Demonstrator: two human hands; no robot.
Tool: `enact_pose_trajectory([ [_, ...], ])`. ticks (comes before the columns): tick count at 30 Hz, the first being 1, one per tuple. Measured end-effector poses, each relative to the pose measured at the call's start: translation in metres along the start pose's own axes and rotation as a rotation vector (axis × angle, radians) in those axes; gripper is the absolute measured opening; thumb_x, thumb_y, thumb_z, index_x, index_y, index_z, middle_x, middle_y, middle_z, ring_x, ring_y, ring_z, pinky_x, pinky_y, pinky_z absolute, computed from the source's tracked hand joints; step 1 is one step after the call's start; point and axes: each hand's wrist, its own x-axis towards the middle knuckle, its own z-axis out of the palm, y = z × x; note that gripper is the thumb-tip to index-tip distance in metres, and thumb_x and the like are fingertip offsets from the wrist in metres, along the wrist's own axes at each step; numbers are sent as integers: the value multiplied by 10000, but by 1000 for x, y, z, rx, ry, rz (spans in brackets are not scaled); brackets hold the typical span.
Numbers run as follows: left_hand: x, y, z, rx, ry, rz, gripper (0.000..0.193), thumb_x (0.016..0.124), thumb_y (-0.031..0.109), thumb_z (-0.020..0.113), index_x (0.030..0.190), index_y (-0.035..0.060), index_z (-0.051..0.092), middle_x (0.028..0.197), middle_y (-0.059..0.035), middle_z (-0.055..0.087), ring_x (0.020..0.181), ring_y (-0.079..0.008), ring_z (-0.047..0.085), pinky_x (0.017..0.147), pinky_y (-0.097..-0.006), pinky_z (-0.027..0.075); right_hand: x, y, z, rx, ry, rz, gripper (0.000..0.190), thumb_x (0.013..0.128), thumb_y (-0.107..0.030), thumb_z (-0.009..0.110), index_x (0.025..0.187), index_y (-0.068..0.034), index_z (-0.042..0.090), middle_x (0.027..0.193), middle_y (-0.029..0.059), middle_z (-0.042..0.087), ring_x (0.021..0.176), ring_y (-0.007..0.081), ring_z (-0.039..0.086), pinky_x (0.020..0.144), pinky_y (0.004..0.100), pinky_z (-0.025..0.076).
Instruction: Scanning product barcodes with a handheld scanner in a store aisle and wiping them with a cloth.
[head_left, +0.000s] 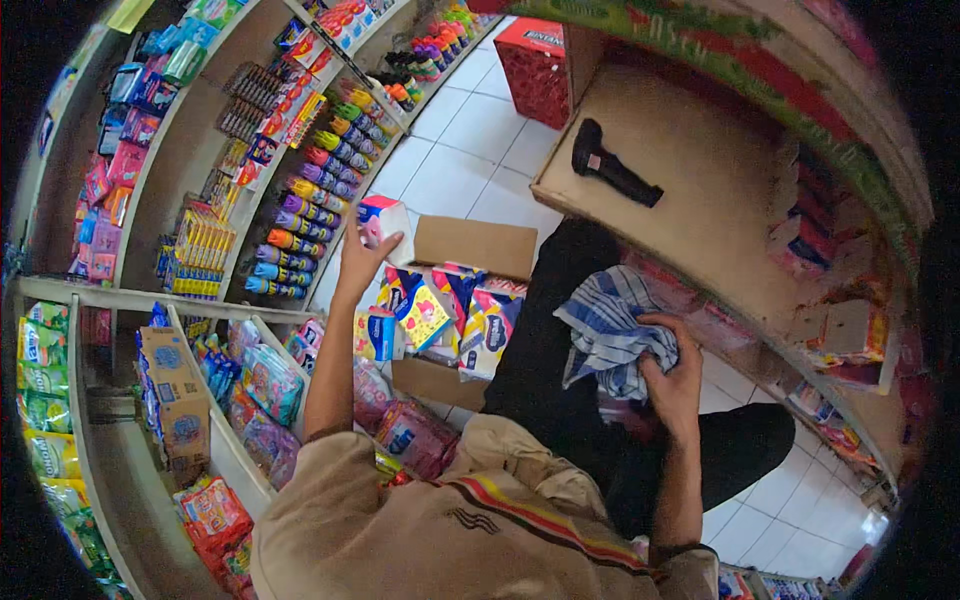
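My left hand is at a white, pink and blue tissue pack, its thumb across the near side and its fingers along the left edge. In my right hand is a bunched blue-and-white checked cloth, held over my bent legs. Between my left forearm and my leg stands an open cardboard box with its flaps folded out. Several plastic-wrapped tissue packs fill it, a yellow one lying tilted on top. A smaller blue-and-yellow pack sits at its left side.
Shelves on the left hold rows of spray cans and toothbrush packs. A brown shelf board at the right carries a black elongated object. Beyond it is a red box on the white tiled floor. Pink packages lie near my left side.
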Motion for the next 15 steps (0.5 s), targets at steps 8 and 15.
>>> enact_pose_trajectory([
  [8, -89, 125, 136, -659, -375, -12, 550, 969, 290, 528, 1417, 10, 376, 1361, -142, 477, 1213, -195, 476, 1045, -342, 372, -8, -74, 44, -97, 25, -266, 560, 719, -52, 694, 1263, -86, 566, 1224, 157, 608, 1162, 331, 570, 1011, 378, 410],
  [15, -171, 163, 198, -589, -708, 253, 533, 982, 274, 501, 1425, 24, 342, 1360, -123, 459, 1233, -198, 450, 1075, -353, 336, 2, -36, 4, 37, 170, -212, 507, 794, -72, 697, 1278, -58, 544, 1239, 186, 597, 1178, 302, 564, 1005, 371, 412],
])
